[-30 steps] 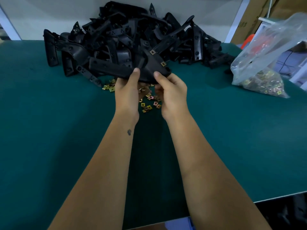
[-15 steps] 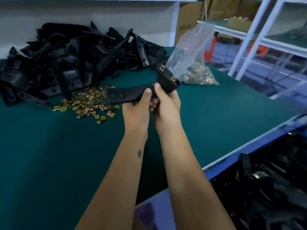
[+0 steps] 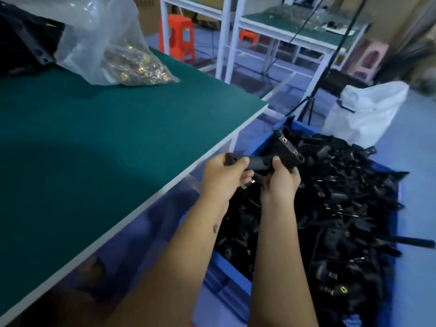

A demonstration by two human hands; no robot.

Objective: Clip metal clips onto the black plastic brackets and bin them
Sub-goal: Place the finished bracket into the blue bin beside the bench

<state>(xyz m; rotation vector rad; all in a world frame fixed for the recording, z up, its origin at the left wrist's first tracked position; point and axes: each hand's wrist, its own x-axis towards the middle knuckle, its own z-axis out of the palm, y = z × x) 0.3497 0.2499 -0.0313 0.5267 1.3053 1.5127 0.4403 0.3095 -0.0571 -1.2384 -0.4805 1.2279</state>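
Both hands hold one black bracket (image 3: 262,164) out past the table's (image 3: 118,128) right edge, above a blue bin (image 3: 232,267) on the floor. The left hand (image 3: 223,179) grips the bracket's near end, fingers curled over the top of it. The right hand (image 3: 282,182) wraps round the middle, thumb on the near face. The far end of the bracket rises up and to the right, and two metal clips (image 3: 289,146) sit on that raised end, one near the tip and one lower down.

The bin lies just beside the table and is heaped with brackets (image 3: 342,208), many showing a clip. One long piece (image 3: 410,241) juts over the right rim.

On the table's green top, at the far left, stands a clear bag (image 3: 113,43) with loose gold clips (image 3: 139,67) pooled in its bottom. A dark pile of brackets (image 3: 23,41) lies just left of the bag, touching it.

Beyond the table are white-framed benches (image 3: 295,36), an orange stool (image 3: 178,35), a pink stool (image 3: 370,60) and a white sack (image 3: 368,109) on the blue floor.
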